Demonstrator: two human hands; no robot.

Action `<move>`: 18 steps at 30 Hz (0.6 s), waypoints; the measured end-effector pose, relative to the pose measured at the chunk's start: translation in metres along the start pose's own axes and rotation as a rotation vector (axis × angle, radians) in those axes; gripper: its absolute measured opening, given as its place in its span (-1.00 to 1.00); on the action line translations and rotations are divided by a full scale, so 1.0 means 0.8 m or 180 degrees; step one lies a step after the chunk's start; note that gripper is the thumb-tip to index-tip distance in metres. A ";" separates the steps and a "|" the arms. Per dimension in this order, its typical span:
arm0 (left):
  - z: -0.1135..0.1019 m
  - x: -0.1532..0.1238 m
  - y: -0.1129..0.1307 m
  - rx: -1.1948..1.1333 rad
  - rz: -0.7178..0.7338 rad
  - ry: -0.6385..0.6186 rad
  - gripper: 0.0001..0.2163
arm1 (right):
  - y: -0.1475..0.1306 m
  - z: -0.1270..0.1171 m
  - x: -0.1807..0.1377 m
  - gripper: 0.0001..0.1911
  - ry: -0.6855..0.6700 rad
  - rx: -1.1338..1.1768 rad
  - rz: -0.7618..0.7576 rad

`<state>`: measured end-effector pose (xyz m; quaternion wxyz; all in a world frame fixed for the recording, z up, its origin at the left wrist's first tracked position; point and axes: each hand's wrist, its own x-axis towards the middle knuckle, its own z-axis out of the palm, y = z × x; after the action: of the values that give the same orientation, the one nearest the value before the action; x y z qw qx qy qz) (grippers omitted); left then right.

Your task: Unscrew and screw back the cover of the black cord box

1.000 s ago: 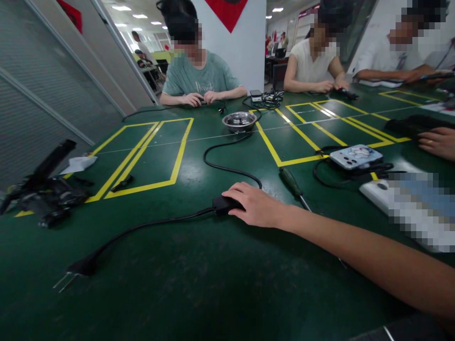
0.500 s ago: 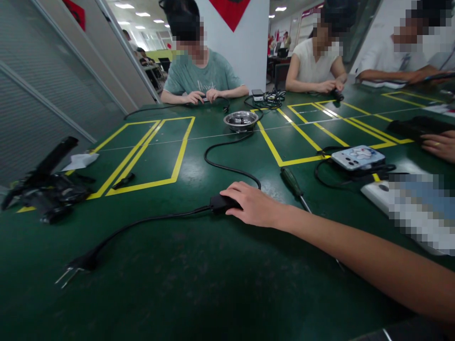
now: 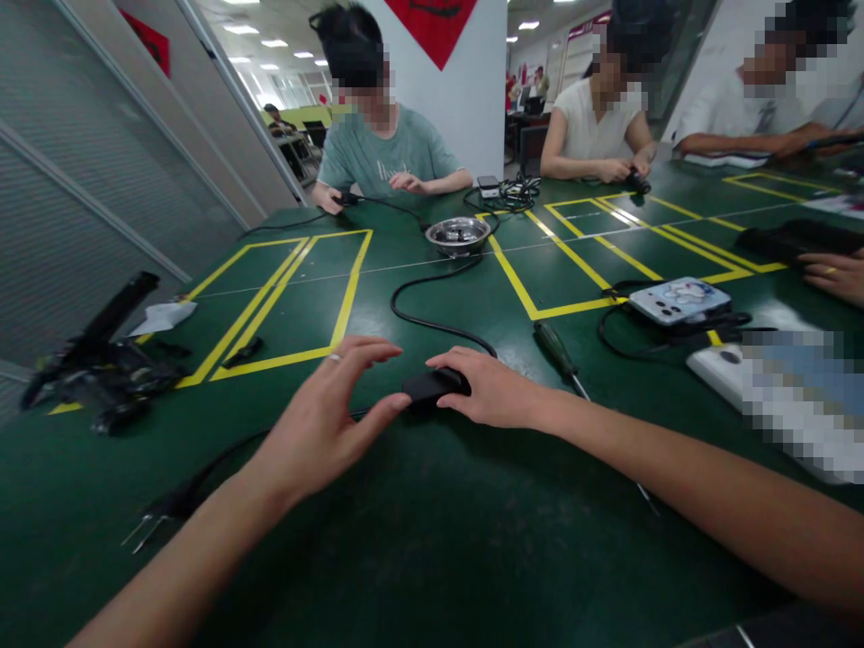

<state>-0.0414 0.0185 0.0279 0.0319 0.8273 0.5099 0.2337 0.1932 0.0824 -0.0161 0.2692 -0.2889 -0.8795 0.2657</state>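
Observation:
On the green table lies a black power adapter (image 3: 424, 387), a small box with a cable at each end. My right hand (image 3: 491, 389) is closed around its right end, thumb in front and fingers behind. My left hand (image 3: 324, 418), a ring on one finger, is at the other end with thumb and fingers apart. Its thumb tip reaches the adapter's left edge; whether it touches, I cannot tell. The left cable runs behind my left hand to a two-pin plug (image 3: 176, 502), partly hidden by my forearm. Another black cable (image 3: 432, 317) curves back toward a metal bowl (image 3: 459, 236).
A green-handled screwdriver (image 3: 554, 349) lies beside my right forearm. To the right are a phone-like device (image 3: 680, 300) and a white object (image 3: 776, 396), partly blurred. Black gear (image 3: 108, 382) lies at the left. Several people sit around the yellow-taped table.
My left hand has come in from the lower left to the adapter's left end. My right hand keeps its hold. Across the table, a person's hands have moved apart with a black cable.

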 end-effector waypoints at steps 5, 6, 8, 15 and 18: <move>0.057 -0.001 -0.014 -0.0440 -0.0192 -0.0572 -0.49 | -0.003 0.001 -0.001 -0.51 0.0264 0.0509 0.0123; 0.063 -0.003 -0.015 -0.0504 -0.0254 -0.0551 -0.50 | -0.003 0.001 0.000 -0.50 0.0312 0.0691 0.0188; 0.067 -0.006 -0.013 -0.0628 -0.0339 -0.0474 -0.54 | -0.004 0.003 0.001 -0.44 0.0405 0.1115 0.0362; 0.064 -0.007 -0.007 -0.0640 -0.0513 -0.0454 -0.46 | -0.002 -0.003 0.014 -0.42 0.0833 0.2922 0.1129; 0.064 -0.008 -0.008 -0.0526 -0.0510 -0.0489 -0.47 | 0.010 -0.019 0.015 -0.58 0.1020 0.3702 0.1400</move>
<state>-0.0277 0.0260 -0.0219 0.1574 0.7939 0.5494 0.2074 0.1969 0.1003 -0.0062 0.4493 -0.3055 -0.4607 0.7018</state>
